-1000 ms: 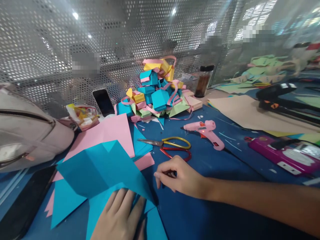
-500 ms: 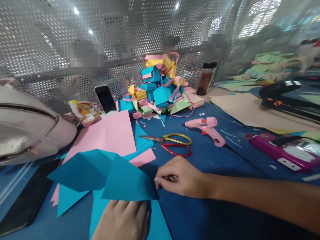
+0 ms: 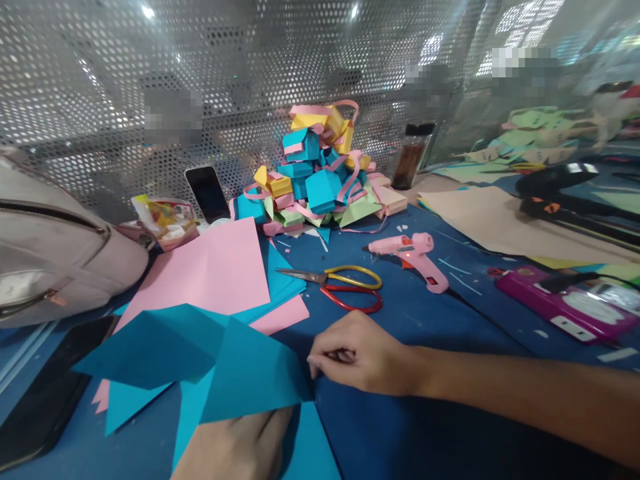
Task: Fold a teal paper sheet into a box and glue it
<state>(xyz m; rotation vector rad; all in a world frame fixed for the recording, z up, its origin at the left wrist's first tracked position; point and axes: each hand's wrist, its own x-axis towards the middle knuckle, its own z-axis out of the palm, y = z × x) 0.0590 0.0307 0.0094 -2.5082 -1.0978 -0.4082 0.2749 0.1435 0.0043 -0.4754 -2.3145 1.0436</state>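
A large sheet of blue paper (image 3: 255, 373) lies folded in front of me, its upper flap raised and creased. My left hand (image 3: 235, 447) reaches flat under the near edge of this flap, palm down on the lower layer. Its fingertips are hidden beneath the paper. At the sheet's right edge, my right hand (image 3: 355, 353) is curled closed, thumb and index finger pinched together at the paper's corner. Just beyond it lie scissors (image 3: 325, 280) with one yellow and one red handle. A pink hot glue gun (image 3: 410, 257) rests farther right.
Pink sheets (image 3: 210, 267) and more blue paper lie behind. A pile of folded paper boxes (image 3: 320, 180) stands at the back beside a bottle (image 3: 413, 157). A black phone (image 3: 50, 387) and pale bag (image 3: 60, 247) are left. A purple power strip (image 3: 565, 303) and stapler (image 3: 565, 193) are right.
My left hand has slid farther under the blue flap, so less of its fingers shows. The flap has shifted slightly left and toward me. My right hand has stayed in place.
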